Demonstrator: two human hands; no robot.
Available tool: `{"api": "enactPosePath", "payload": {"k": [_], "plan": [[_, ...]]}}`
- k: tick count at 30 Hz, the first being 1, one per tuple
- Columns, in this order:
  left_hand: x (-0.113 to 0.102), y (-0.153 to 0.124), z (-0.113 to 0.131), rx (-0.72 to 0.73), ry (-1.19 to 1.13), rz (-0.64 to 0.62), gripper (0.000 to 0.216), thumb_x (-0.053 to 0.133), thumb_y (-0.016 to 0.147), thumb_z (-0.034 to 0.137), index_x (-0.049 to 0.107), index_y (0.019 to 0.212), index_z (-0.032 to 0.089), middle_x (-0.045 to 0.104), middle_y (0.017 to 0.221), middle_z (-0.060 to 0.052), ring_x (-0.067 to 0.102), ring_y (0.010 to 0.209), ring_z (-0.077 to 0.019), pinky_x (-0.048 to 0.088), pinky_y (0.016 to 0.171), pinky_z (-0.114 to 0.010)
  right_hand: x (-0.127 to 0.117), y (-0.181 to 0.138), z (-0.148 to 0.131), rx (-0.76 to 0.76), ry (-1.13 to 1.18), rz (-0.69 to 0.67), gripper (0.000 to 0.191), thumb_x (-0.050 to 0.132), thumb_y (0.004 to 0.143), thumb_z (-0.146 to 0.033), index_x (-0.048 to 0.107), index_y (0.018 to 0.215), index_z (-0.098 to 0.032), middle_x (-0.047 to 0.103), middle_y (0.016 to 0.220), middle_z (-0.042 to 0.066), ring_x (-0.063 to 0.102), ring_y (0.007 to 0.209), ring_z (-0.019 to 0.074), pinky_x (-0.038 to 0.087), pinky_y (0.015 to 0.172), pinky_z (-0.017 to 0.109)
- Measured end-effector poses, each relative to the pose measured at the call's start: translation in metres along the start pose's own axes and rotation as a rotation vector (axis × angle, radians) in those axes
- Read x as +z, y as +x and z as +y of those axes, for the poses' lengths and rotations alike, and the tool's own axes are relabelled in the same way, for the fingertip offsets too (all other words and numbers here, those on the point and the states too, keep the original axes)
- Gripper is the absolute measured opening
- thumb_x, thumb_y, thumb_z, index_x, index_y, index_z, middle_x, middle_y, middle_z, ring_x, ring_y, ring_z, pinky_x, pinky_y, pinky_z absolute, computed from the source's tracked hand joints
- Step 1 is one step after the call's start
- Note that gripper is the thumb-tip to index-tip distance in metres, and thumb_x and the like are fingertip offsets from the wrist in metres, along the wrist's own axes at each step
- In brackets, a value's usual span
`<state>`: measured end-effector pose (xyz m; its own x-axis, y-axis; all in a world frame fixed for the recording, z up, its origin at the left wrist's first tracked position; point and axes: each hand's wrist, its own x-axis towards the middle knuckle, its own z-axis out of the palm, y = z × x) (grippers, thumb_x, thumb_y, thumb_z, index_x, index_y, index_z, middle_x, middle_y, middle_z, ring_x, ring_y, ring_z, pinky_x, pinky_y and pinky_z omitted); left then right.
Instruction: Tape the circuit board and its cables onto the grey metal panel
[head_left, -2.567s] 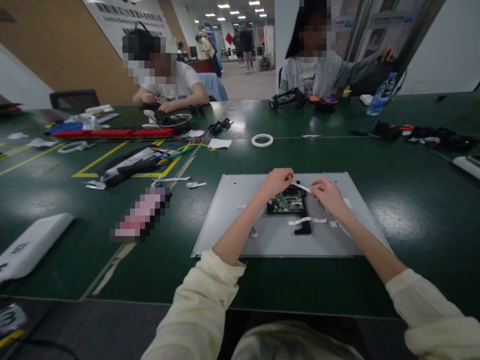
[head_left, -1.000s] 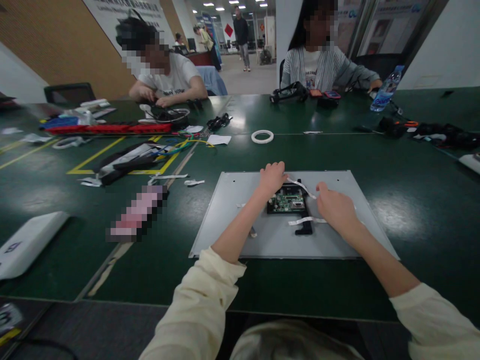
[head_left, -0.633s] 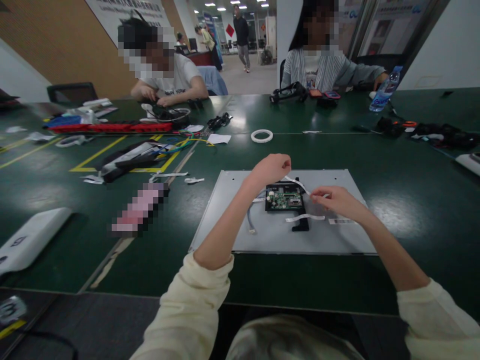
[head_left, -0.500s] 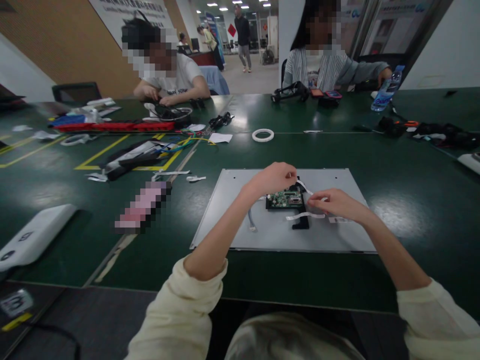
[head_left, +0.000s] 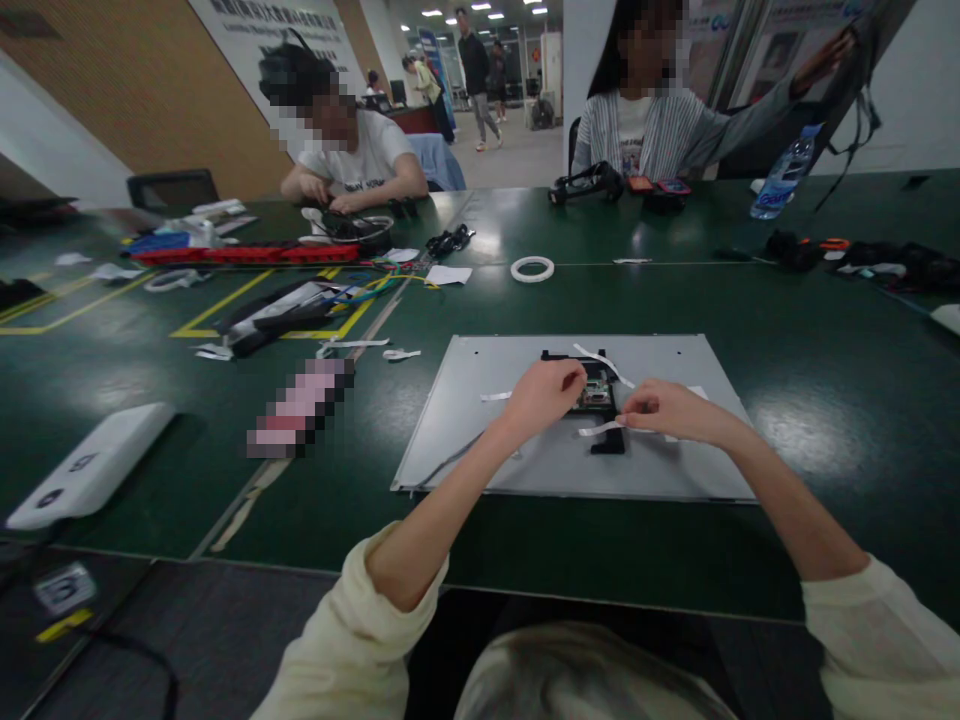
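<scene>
A grey metal panel (head_left: 525,470) lies flat on the green table in front of me. A small green circuit board (head_left: 598,392) in a black frame sits on its middle. Two white flat ribbon cables run from it: one (head_left: 600,358) curls up behind the board, the other (head_left: 600,429) lies below it. My left hand (head_left: 545,393) is closed in a pinch at the board's left edge; what it holds is hidden. My right hand (head_left: 667,410) is closed, pinching the right end of the lower ribbon cable.
A roll of white tape (head_left: 532,268) lies beyond the panel. Loose cables and a black part (head_left: 292,315) lie at left, a white casing (head_left: 94,465) at near left. Two other people sit across the table, with a water bottle (head_left: 780,183) at far right.
Both hands have come down toward me. The right hand left the upper ribbon cable and now pinches the lower one. The left hand moved from the board's top to its left edge.
</scene>
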<state>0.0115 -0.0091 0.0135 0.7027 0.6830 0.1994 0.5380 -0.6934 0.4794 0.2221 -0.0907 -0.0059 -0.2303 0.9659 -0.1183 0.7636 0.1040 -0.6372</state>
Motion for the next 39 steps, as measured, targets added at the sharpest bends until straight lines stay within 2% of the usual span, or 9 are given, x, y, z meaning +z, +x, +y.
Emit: {"api": "enactPosePath", "payload": {"k": [4, 9, 14, 17, 19, 23, 28, 33, 39], "plan": [[0.002, -0.004, 0.002, -0.001, 0.086, 0.018, 0.021, 0.043, 0.087, 0.021, 0.063, 0.084, 0.017, 0.065, 0.077, -0.003, 0.058, 0.068, -0.0147, 0.039, 0.063, -0.025, -0.001, -0.001, -0.003, -0.021, 0.007, -0.034, 0.033, 0.054, 0.082, -0.047, 0.07, 0.078, -0.018, 0.062, 0.079, 0.004, 0.054, 0.073, 0.0154, 0.039, 0.065, 0.027], [0.004, -0.009, 0.005, -0.008, 0.139, 0.019, 0.018, 0.045, 0.087, 0.019, 0.062, 0.083, 0.017, 0.065, 0.078, -0.003, 0.058, 0.069, -0.0145, 0.041, 0.066, -0.025, -0.001, 0.0, -0.003, 0.05, 0.116, -0.064, 0.027, 0.057, 0.079, -0.043, 0.068, 0.077, -0.018, 0.06, 0.078, 0.002, 0.053, 0.07, 0.0138, 0.038, 0.062, 0.026], [0.003, -0.01, 0.009, 0.082, -0.09, 0.044, 0.018, 0.044, 0.09, 0.022, 0.061, 0.089, 0.016, 0.066, 0.089, -0.004, 0.059, 0.084, -0.0142, 0.043, 0.077, -0.026, -0.005, -0.003, -0.012, 0.015, 0.366, -0.121, 0.025, 0.059, 0.078, -0.042, 0.065, 0.083, -0.018, 0.061, 0.084, 0.002, 0.055, 0.08, 0.0144, 0.041, 0.074, 0.027], [-0.002, -0.012, 0.016, 0.151, -0.273, -0.026, 0.022, 0.043, 0.092, 0.028, 0.062, 0.097, 0.017, 0.065, 0.099, -0.005, 0.058, 0.092, -0.0137, 0.044, 0.079, -0.025, -0.009, -0.005, -0.023, 0.007, 0.503, -0.139, 0.027, 0.058, 0.079, -0.044, 0.062, 0.083, -0.017, 0.061, 0.084, 0.002, 0.055, 0.081, 0.0138, 0.042, 0.076, 0.027], [-0.004, -0.014, 0.02, 0.131, -0.376, -0.113, 0.024, 0.043, 0.092, 0.032, 0.063, 0.098, 0.018, 0.066, 0.094, -0.004, 0.058, 0.084, -0.0124, 0.044, 0.073, -0.024, -0.011, -0.007, -0.029, 0.016, 0.549, -0.135, 0.028, 0.057, 0.08, -0.045, 0.06, 0.081, -0.017, 0.06, 0.081, 0.002, 0.054, 0.077, 0.0124, 0.042, 0.073, 0.026], [-0.004, -0.017, 0.021, 0.059, -0.549, -0.266, 0.024, 0.052, 0.088, 0.036, 0.064, 0.083, 0.016, 0.062, 0.072, -0.001, 0.053, 0.066, -0.0092, 0.041, 0.062, -0.022, -0.012, -0.009, -0.032, 0.028, 0.591, -0.16, 0.03, 0.063, 0.077, -0.046, 0.062, 0.081, -0.016, 0.06, 0.076, 0.001, 0.053, 0.07, 0.0103, 0.041, 0.067, 0.024], [0.0, -0.017, 0.012, -0.003, -0.671, -0.282, 0.02, 0.059, 0.082, 0.032, 0.063, 0.072, 0.015, 0.056, 0.061, 0.002, 0.049, 0.058, -0.0067, 0.038, 0.057, -0.02, -0.013, -0.01, -0.025, 0.128, 0.608, -0.16, 0.029, 0.068, 0.073, -0.041, 0.069, 0.088, -0.017, 0.064, 0.078, 0.002, 0.055, 0.068, 0.0107, 0.041, 0.063, 0.023], [0.007, -0.016, 0.007, -0.135, -0.752, -0.315, 0.02, 0.059, 0.081, 0.031, 0.067, 0.077, 0.013, 0.061, 0.06, 0.0, 0.051, 0.053, -0.0065, 0.04, 0.053, -0.02, -0.013, -0.01, -0.02, 0.261, 0.575, -0.085, 0.027, 0.067, 0.073, -0.04, 0.071, 0.085, -0.016, 0.067, 0.079, 0.005, 0.057, 0.066, 0.0111, 0.041, 0.058, 0.022], [0.007, -0.017, 0.011, -0.143, -0.685, -0.317, 0.018, 0.057, 0.081, 0.027, 0.068, 0.078, 0.013, 0.063, 0.06, -0.001, 0.047, 0.047, -0.0052, 0.038, 0.049, -0.019, -0.002, -0.008, -0.021, 0.145, 0.466, -0.005, 0.03, 0.067, 0.073, -0.045, 0.067, 0.08, -0.016, 0.062, 0.071, 0.001, 0.052, 0.062, 0.0102, 0.037, 0.055, 0.021]]}}
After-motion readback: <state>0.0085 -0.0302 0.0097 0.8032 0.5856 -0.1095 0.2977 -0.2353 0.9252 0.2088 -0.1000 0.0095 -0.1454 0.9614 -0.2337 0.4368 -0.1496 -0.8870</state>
